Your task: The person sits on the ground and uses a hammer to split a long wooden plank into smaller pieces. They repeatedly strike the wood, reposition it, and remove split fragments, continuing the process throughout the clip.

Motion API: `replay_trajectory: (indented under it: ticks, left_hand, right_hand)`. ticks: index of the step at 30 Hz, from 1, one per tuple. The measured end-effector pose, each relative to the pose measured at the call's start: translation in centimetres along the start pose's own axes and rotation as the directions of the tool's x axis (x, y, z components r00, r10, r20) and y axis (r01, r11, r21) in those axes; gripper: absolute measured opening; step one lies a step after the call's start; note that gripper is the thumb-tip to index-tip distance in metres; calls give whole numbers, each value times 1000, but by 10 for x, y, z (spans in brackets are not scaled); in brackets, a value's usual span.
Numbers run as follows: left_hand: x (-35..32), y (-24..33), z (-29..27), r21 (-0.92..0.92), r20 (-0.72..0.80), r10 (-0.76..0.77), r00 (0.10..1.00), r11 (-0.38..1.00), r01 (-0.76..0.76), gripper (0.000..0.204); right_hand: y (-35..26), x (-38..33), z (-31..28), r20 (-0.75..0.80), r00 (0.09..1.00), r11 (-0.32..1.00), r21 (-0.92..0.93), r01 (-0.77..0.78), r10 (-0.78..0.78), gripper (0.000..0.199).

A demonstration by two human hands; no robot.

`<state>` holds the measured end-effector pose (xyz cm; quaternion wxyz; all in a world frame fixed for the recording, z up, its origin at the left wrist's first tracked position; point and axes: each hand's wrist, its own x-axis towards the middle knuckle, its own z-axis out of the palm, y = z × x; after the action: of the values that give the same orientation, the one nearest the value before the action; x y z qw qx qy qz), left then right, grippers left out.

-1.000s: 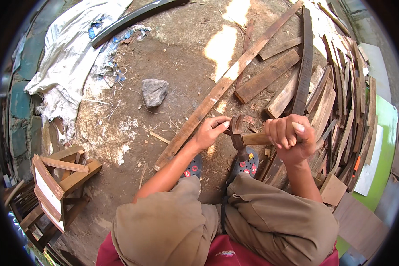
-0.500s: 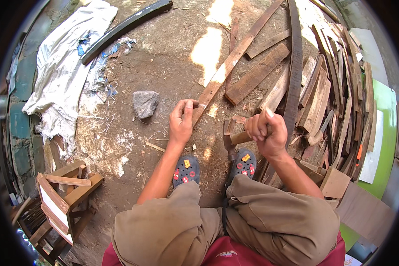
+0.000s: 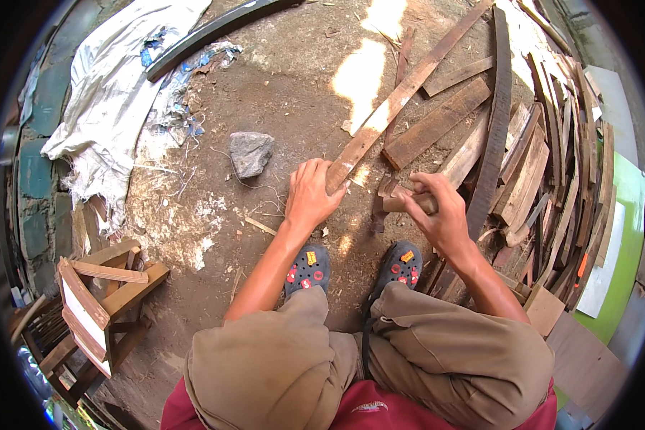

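My left hand (image 3: 312,192) is closed on the near end of a long narrow wooden plank (image 3: 380,118), thumb along its right side and fingers on its left. The plank slants away to the far right over the dirt. In my right hand (image 3: 441,211) is a hammer (image 3: 379,208), gripped by its wooden handle. Its dark metal head points left, low over the ground between my left hand and my right shoe. A grey rock (image 3: 251,153) lies on the dirt, left of my left hand.
Several loose boards (image 3: 437,123) and a long dark curved beam (image 3: 496,122) lie right of the plank, before a woodpile (image 3: 577,165). At left are a white sheet (image 3: 111,100), a dark bar (image 3: 218,36) and a wooden frame (image 3: 125,287). My clogs (image 3: 308,269) rest on the dirt.
My left hand has turned from raised fingers beside the plank to a grip over its near end. My right hand has lowered and turned, with the hammer still in it.
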<state>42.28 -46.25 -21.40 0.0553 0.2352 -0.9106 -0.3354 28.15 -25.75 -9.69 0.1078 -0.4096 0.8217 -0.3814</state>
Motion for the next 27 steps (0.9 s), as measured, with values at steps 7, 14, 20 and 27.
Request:
replay_trajectory:
  ticks: [7, 14, 20, 27]
  left_hand:
    - [-2, -5, -2, 50, 18, -46, 999, 998, 45, 60]
    - [2, 1, 2, 35, 28, -52, 998, 998, 51, 60]
    - [0, -2, 0, 40, 60, -55, 997, 998, 52, 58]
    - [2, 1, -1, 0, 42, -60, 997, 998, 60, 57]
  right_hand:
    - [13, 32, -39, 690, 722, 578, -607, 545, 44, 20]
    - [110, 13, -13, 819, 545, 463, -559, 688, 178, 24]
    - [80, 22, -29, 801, 526, 859, -457, 229, 286, 46]
    - [61, 24, -20, 553, 824, 954, -295, 56, 123, 31]
